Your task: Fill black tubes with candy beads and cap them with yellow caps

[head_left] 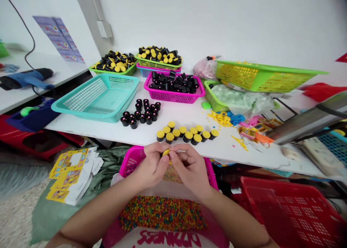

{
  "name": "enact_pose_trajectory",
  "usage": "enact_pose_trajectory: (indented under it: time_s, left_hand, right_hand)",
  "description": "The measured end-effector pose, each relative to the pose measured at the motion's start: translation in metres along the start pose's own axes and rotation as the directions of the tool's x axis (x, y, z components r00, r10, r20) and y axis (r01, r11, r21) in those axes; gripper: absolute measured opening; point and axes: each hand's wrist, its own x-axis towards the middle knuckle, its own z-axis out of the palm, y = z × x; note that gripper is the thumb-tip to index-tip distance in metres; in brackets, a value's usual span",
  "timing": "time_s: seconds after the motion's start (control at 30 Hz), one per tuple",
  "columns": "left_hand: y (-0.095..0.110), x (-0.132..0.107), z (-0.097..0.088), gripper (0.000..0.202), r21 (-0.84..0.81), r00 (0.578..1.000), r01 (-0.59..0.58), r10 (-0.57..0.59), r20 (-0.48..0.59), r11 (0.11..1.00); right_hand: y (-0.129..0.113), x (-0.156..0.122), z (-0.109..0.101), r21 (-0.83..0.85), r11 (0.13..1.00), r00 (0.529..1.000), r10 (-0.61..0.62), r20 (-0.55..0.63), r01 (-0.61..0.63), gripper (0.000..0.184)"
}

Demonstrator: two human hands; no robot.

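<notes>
My left hand [154, 165] and my right hand [189, 166] meet just in front of the table edge. Between their fingertips they pinch a small yellow cap [166, 152]; whatever is below it is mostly hidden by my fingers. Right behind them stands a group of black containers with yellow caps [182, 131]. To the left of these, several black containers with pink dots [142, 117] stand together. Beneath my hands, a magenta basket [132, 157] in my lap holds a bag of multicoloured beads or candies [162, 213].
A turquoise basket [94, 96] stands at left, a magenta basket of black containers [173, 96] behind. Green baskets [159, 64] hold yellow-capped containers. Yellow caps [223, 119] and a metal tube [311, 118] lie at right. A blue heat gun [29, 78] rests far left.
</notes>
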Motion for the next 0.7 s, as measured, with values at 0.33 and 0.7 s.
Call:
enact_pose_trajectory:
  time_s: [0.33,0.7]
  left_hand:
    - [0.044,0.021,0.008,0.05,-0.818,0.734,0.487,-0.651,0.192,0.307]
    - [0.035,0.004,0.014,0.034,-0.674,0.798,0.529,-0.572,0.188,0.516]
  right_hand:
    - [0.018,0.003,-0.011,-0.364,0.729,0.813,-0.547,0.201,0.58,0.062]
    - [-0.002,0.001,-0.024,-0.095,0.906,0.885,-0.374,0.276,0.413,0.055]
